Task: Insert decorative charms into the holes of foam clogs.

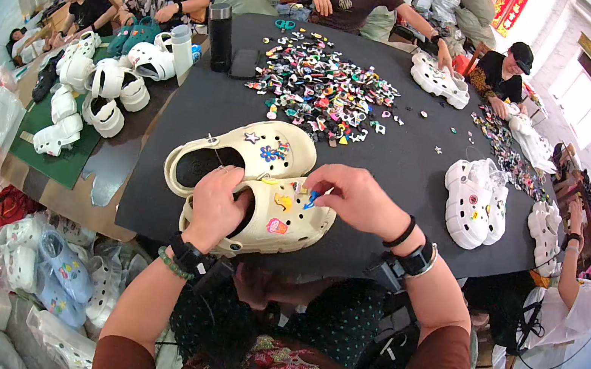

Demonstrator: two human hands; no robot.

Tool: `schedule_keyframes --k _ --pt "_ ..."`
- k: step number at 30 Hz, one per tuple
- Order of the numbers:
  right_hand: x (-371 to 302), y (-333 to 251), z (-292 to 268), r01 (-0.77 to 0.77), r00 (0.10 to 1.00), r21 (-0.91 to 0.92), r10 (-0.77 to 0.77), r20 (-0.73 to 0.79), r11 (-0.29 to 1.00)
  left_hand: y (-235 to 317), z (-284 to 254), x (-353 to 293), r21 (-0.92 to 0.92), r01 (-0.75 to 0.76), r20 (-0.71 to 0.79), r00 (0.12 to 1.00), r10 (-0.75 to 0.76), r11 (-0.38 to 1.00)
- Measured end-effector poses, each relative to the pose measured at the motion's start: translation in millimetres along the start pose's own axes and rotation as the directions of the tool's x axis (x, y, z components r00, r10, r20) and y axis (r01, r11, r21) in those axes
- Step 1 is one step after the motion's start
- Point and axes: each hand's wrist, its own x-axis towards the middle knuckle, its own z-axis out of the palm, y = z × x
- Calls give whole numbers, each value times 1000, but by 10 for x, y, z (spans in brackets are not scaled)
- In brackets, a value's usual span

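On my feed the nearer cream clog [300, 232] lies on the dark worktop [399, 154], just in front of the person, its toe turned to the right. The left hand [215, 203] is at the clog's opening, part of it dipping inside; the fingertips are hidden from me, so I cannot tell whether they are clamped on the wall. The right hand [353, 199] is over the toe, thumb and fingers pinched together on a small blue charm [310, 201] at the perforated upper. The view is small and partly covered there, so I can't fairly say whether the charm is seated in a hole.

I make out a yellow charm [283, 201] and a pink charm [275, 225] on the same upper. The farther cream clog [303, 144] lies alongside, bearing a star charm [251, 137] and a multicoloured charm [273, 152]. Beyond it I see a heap of mixed charms [333, 83], with a black bottle [218, 39] to its left. A pair of white clogs [466, 210] stands well to the right.
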Motion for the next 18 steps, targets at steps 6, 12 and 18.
schedule_keyframes --k 6,12,18 --pt "-35 -131 176 117 988 -127 -103 114 985 17 -11 3 7 -1 9 1000 0 1000" --pt "-51 -117 313 73 997 -154 -68 37 985 -8 9 3 15 -15 2 1000 15 1000" --pt "-79 -130 402 78 993 -302 -100 -58 950 16 -17 12 -1 7 22 1000 -7 1000"
